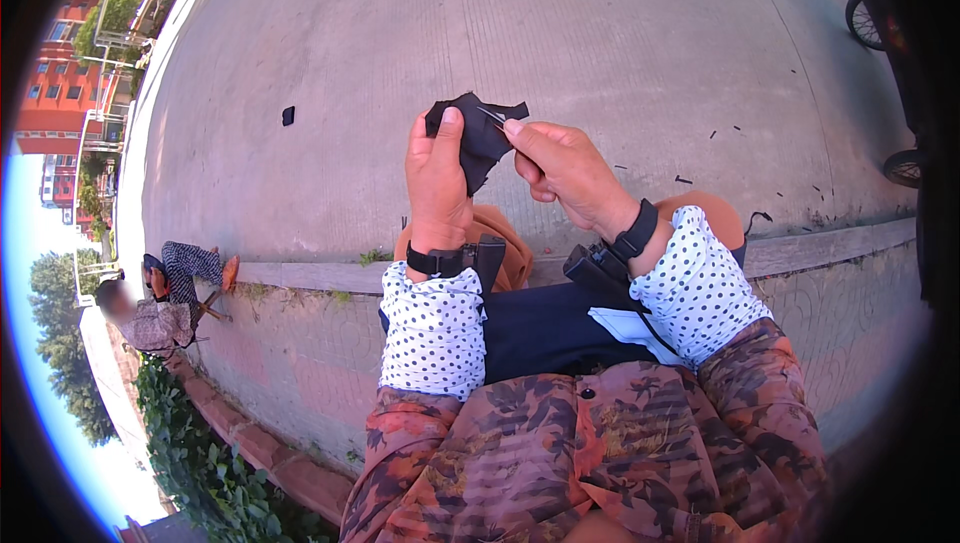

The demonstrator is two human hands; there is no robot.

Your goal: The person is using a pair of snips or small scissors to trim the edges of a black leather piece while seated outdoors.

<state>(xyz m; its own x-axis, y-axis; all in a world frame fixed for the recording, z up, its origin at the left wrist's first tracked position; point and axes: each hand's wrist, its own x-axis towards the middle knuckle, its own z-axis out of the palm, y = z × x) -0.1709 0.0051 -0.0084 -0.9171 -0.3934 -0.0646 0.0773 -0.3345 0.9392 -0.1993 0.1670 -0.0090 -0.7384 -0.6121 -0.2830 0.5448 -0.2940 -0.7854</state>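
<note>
Held up in front of me is a piece of black cloth [478, 151] with uneven edges. My left hand [437, 168] is closed on its left side, the thumb pressed on top. From the right, my right hand [568, 165] pinches a small pointed silver metal tool [491, 115], and its tip lies over the upper part of the cloth. Two thin prongs seem to show on it, but whether it is snips or tweezers I cannot tell. The fingers of my right hand also touch the cloth's right edge.
Dark folded fabric [555, 328] and a white piece [632, 331] lie across my lap. A small black object [288, 116] and several dark scraps [683, 180] are on the pavement. Another person [165, 308] sits at the left; a wheeled vehicle [900, 167] stands at the right.
</note>
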